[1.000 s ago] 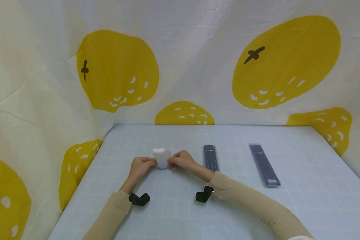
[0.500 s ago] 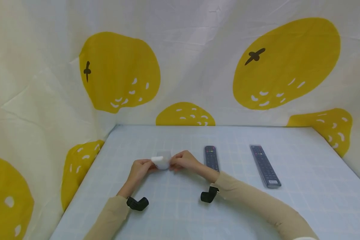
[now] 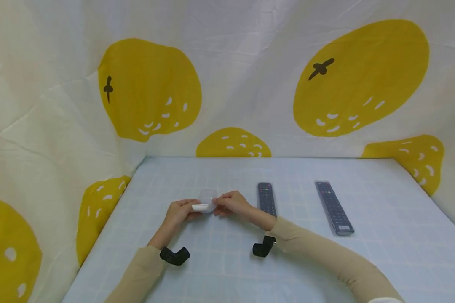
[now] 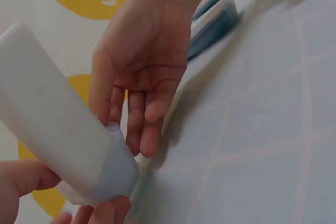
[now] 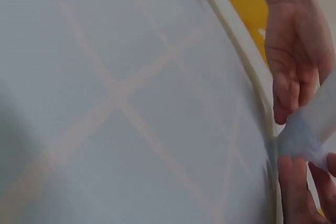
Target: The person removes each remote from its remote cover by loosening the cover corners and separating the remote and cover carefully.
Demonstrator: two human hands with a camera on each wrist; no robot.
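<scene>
A white oblong body [image 4: 58, 98], shaped like a remote control with no buttons in view, sits partly in a translucent sleeve [image 4: 118, 169]. In the head view its near end shows as a thin bar, and the sleeve extends behind it. My left hand [image 3: 177, 213] grips the remote's left side, thumb on one face and fingertips by the sleeve in the left wrist view. My right hand [image 3: 232, 203] pinches the sleeve's edge on the right. In the right wrist view the right fingers [image 5: 295, 182] lie along the sleeve, partly cut off by the frame.
A dark remote control [image 3: 266, 198] lies just beyond my right forearm. Farther right is another dark remote [image 3: 333, 208] in clear wrapping. The table [image 3: 227, 269] has a pale checked cover, and a fruit-printed curtain [image 3: 246, 75] hangs behind it.
The white remote has tipped from standing up to lying nearly flat, its upper end coming down towards me. Both hands stay at its sides, and the clear sleeve now shows behind it.
</scene>
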